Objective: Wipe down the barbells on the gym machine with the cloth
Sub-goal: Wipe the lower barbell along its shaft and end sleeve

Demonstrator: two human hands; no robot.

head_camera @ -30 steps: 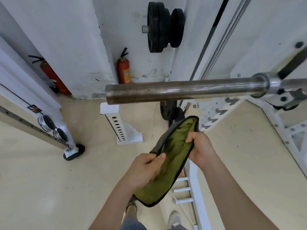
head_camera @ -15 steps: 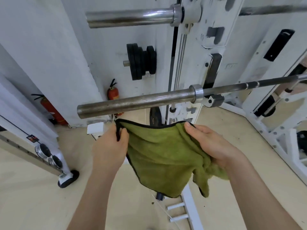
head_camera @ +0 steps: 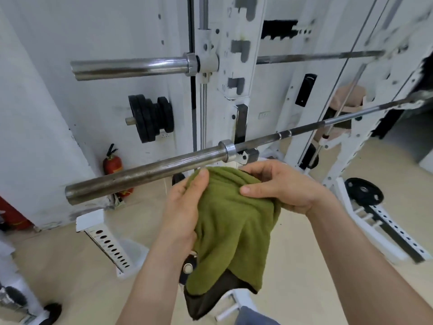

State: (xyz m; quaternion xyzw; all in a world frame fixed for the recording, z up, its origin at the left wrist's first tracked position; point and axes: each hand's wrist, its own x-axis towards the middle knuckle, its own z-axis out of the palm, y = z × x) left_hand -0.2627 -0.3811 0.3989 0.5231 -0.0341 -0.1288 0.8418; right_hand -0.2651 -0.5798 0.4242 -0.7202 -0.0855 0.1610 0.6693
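Observation:
A green cloth (head_camera: 230, 221) with a dark edge hangs bunched between both hands, just below the lower barbell (head_camera: 145, 171). My left hand (head_camera: 185, 205) pinches its left side, thumb up near the bar's sleeve. My right hand (head_camera: 283, 186) grips the cloth's top right, thumb pressed on the fabric. The lower barbell's dull steel sleeve runs left from a collar (head_camera: 226, 150), and its thin shaft stretches away to the upper right. A second, upper barbell (head_camera: 131, 68) sits higher on the white rack (head_camera: 236, 66). Neither bar touches the cloth.
Black weight plates (head_camera: 150, 118) hang on a peg at the wall. A red fire extinguisher (head_camera: 113, 166) stands on the floor behind the lower bar. Another plate (head_camera: 363, 191) rests on the rack's right foot, and a perforated white rack foot (head_camera: 110, 247) lies at left.
The view has risen, so both bars show fully. The cloth, spread flat between the hands half a second ago, is now gathered into a bunch, with the hands closer together.

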